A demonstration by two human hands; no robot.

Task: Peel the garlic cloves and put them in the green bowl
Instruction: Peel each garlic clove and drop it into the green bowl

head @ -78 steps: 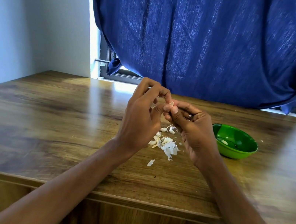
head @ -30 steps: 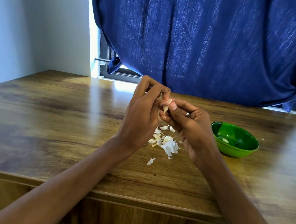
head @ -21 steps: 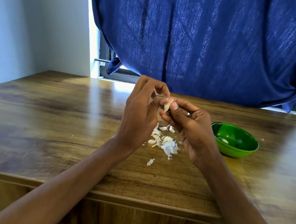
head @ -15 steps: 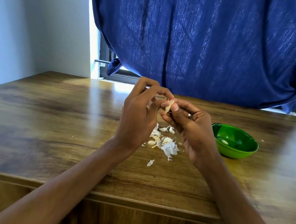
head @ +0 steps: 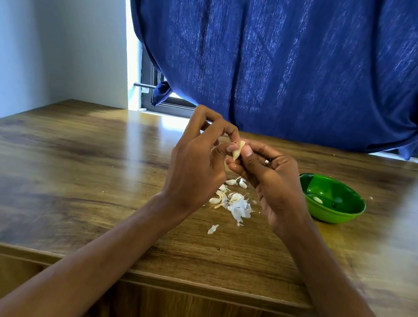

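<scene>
Above the wooden table [head: 62, 176], the right hand [head: 272, 184] pinches a garlic clove [head: 238, 150] between thumb and fingers, while the left hand [head: 197, 167] has its curled fingertips on the clove's top. Below the hands lies a heap of garlic skins [head: 238, 208] with unpeeled cloves [head: 235, 182]. Right of the heap sits the green bowl [head: 341, 216], holding one peeled clove [head: 317, 199].

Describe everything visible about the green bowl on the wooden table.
The small round green bowl looks like glossy plastic, with a darker green inside and a brighter outer wall. It sits upright on the brown wooden table, to the right of the pile of white garlic skins and apart from it. One pale peeled garlic clove lies on its bottom. Neither of the hands touches it; the right hand is nearest.
</scene>
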